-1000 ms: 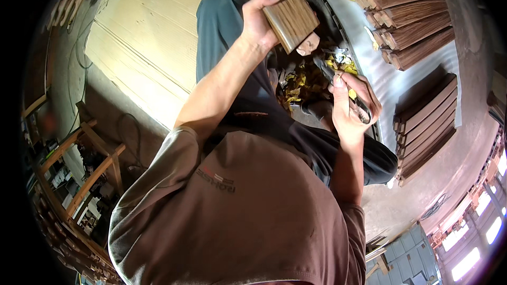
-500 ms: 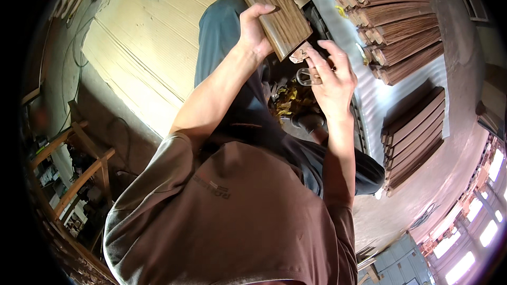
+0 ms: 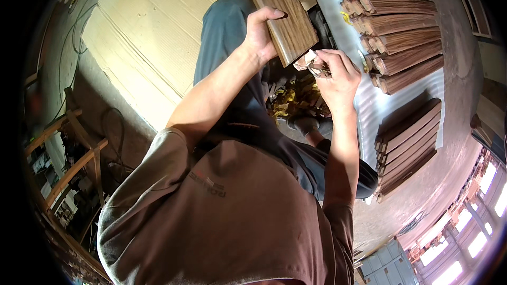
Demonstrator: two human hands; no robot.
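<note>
My left hand [image 3: 261, 34] is closed around the edge of a brown wood-grained board [image 3: 288, 18], thumb lying on its upper face. The board slants away from me above my left knee. At its near end a pale piece [image 3: 303, 62] sticks out; whether it is bare wood, paper or tape I cannot tell. My right hand [image 3: 339, 76] is closed right at that end, fingertips against the pale piece. A small metal tool [image 3: 319, 68] with a loop shows between its fingers, partly hidden.
Crumpled yellow-brown scraps [image 3: 293, 100] lie on the floor between my legs. To the right, a white foam sheet [image 3: 393, 92] carries stacked wood-grained boards [image 3: 401, 26] and darker curved slats [image 3: 409, 150]. Flattened cardboard [image 3: 137, 47] spreads out at left, near a wooden frame [image 3: 74, 179].
My right fingers have curled in from a looser, spread pose, and the metal loop has turned up into them. The board has shifted slightly right and nearer, still in my left hand.
</note>
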